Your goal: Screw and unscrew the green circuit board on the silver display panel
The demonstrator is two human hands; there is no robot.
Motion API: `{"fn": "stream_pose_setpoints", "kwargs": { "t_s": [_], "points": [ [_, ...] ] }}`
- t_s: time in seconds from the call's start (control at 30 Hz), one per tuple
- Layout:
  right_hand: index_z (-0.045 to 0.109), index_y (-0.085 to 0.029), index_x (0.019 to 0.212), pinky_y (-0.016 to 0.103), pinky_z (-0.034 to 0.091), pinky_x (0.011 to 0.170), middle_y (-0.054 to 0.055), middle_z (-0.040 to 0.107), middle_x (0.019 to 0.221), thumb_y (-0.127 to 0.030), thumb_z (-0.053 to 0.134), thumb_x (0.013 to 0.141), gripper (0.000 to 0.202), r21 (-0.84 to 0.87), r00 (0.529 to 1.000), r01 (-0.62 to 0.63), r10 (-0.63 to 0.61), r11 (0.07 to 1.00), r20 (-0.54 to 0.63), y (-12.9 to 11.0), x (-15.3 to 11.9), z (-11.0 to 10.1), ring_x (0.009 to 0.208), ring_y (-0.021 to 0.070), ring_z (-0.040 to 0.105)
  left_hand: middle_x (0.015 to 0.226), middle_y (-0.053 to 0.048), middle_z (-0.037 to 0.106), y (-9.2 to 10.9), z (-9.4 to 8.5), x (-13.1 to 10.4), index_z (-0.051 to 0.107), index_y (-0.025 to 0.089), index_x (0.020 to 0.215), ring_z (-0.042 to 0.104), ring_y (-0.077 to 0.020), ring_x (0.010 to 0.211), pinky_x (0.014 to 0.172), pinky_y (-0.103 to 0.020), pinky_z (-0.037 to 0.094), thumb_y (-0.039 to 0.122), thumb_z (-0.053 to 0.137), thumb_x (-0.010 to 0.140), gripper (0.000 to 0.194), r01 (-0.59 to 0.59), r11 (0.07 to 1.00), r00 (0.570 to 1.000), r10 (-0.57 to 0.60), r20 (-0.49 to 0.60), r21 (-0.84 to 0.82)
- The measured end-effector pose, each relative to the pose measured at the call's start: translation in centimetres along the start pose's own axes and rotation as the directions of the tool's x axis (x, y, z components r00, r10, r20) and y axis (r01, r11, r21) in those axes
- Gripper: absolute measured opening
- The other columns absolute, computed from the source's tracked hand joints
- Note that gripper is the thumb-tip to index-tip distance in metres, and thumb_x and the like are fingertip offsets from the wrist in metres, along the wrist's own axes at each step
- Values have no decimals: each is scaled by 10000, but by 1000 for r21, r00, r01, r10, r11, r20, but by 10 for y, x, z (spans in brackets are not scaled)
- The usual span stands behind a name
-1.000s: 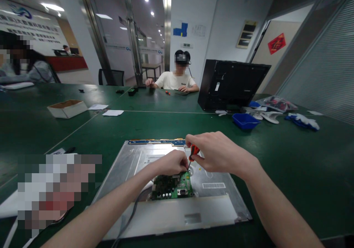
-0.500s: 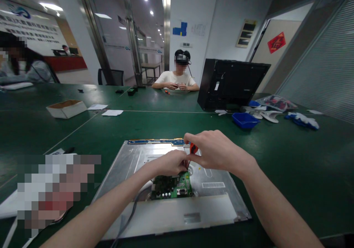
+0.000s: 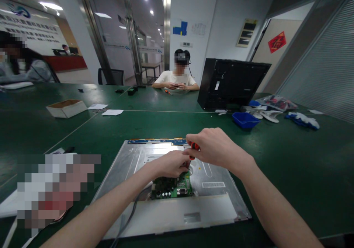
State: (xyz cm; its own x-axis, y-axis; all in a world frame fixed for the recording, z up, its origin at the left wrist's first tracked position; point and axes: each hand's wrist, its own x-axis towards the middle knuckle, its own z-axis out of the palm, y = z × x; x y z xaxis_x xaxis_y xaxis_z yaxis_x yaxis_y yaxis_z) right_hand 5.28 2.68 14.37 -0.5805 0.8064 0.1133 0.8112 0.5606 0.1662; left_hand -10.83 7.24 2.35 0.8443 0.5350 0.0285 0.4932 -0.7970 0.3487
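While a cable [image 3: 134, 207] crosses the near edge of the panel [image 3: 121, 163], a board [image 3: 179, 184] sits mid-panel; over its far right corner the right hand [image 3: 214, 145] grips a screwdriver [image 3: 195, 146], the left hand [image 3: 172, 163] curls, its hold hidden. Beyond the far edge, worktop [image 3: 160, 124] stretches to a tray [image 3: 245, 120].

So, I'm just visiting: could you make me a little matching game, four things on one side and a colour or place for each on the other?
1. screwdriver
2. circuit board
3. tray
4. monitor

A. black
B. green, partly hidden by the left hand
C. held in the right hand
D. blue

Pairs: 1-C, 2-B, 3-D, 4-A
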Motion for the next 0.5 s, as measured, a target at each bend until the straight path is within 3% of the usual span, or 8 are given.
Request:
{"fn": "stream_pose_setpoints", "kwargs": {
  "t_s": [0.13, 0.2, 0.4, 0.5],
  "points": [
    [555, -233, 915, 276, 211, 499, 8, 657, 750, -317, 503, 839, 125, 25, 999, 33, -33, 999, -10, 2, -1, 1, 654, 165, 585, 828, -43, 646, 0, -1, -1, 620, 169, 816, 594, -202, 775, 661, -260, 416, 144, 594, 759, 67, -16, 1000, 1000, 16, -5, -20],
    [527, -229, 969, 270, 228, 504, 6, 666, 801, -281, 544, 792, 185, 62, 998, 61, -60, 996, -11, 2, -3, 0, 671, 162, 586, 845, -44, 647, 0, -1, -1, 616, 168, 817, 595, -200, 786, 676, -257, 421, 131, 599, 746, 82, -37, 998, 999, 36, -18, -44],
    [557, -241, 910, 280, 213, 503, 27, 664, 757, -488, 487, 848, 265, 8, 1000, 12, -12, 1000, -18, 2, -1, 1, 675, 196, 603, 851, -40, 653, 0, -3, -2, 621, 178, 851, 595, -206, 810, 705, -271, 423, 116, 568, 755, 126, -32, 999, 999, 32, 6, -31],
    [548, -238, 928, 277, 220, 503, 19, 664, 764, -372, 488, 858, 162, 12, 1000, 14, -14, 1000, 0, 1, 0, 0, 678, 182, 603, 851, -44, 652, -1, -2, -2, 626, 174, 835, 592, -205, 793, 686, -271, 421, 121, 575, 748, 114, -26, 999, 1000, 27, 12, -21]
  ]
}}
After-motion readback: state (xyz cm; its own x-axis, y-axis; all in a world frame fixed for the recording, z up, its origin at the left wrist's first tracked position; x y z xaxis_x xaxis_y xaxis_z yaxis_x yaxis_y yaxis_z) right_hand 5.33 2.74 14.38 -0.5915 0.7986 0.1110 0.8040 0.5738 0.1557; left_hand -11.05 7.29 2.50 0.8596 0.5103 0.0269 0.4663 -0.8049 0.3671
